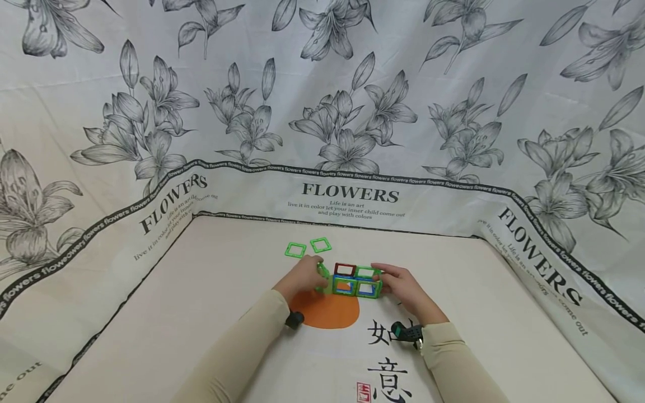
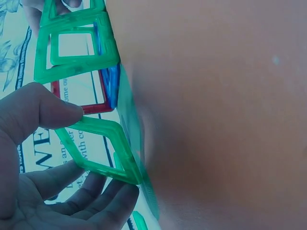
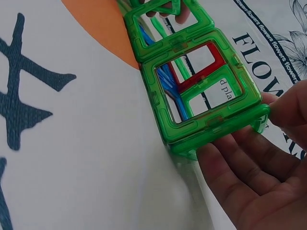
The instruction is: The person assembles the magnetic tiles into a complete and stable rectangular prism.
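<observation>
A box-like build of square magnetic tiles stands on the cloth, with green frames [image 2: 43, 52] along one side. Behind them show a red tile [image 3: 218, 60] and blue tiles [image 3: 168, 81]. At the left end, my left hand [image 1: 305, 273] pinches a green tile [image 2: 125, 155] between thumb and fingertips. My right hand [image 1: 400, 282] holds the green end tile [image 3: 223, 129] at the other end, thumb on one edge and fingers beneath. In the left wrist view, a large blurred skin-toned area hides the right part.
Two loose green tiles [image 1: 289, 249] lie flat beyond my left hand. The white cloth [image 1: 211, 268] carries a printed orange circle [image 1: 330, 319] and black characters [image 1: 388, 378]. A flower-printed curtain [image 1: 347, 207] rises at the back and both sides.
</observation>
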Motion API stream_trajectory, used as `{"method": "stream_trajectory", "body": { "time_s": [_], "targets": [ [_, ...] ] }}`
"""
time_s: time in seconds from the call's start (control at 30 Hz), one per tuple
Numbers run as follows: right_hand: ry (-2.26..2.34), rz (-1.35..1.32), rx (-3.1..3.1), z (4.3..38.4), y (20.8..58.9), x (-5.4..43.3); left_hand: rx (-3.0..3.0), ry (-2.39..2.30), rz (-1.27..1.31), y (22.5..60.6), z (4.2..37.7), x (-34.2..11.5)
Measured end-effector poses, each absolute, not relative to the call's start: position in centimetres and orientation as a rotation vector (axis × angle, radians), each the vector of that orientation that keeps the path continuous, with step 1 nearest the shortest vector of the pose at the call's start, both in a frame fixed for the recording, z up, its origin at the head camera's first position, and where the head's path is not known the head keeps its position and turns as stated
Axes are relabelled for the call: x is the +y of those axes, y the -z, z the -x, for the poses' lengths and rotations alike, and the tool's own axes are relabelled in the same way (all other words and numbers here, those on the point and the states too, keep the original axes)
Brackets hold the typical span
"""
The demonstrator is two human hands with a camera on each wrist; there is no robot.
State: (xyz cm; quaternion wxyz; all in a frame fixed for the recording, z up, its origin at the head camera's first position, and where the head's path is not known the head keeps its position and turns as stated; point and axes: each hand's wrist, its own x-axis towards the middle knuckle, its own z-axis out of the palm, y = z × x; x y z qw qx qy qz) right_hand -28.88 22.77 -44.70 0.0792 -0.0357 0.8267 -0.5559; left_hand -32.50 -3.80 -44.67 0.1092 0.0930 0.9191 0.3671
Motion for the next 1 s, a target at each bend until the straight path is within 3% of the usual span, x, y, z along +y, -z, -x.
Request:
{"method": "stream_trajectory", "body": {
  "time_s": [1.0],
  "targets": [
    [1.659, 0.044, 2.491, 29.04, 45.14, 22.77, 2.667, -1.067, -0.391, 44.41, 31.73, -3.21]
  ]
}}
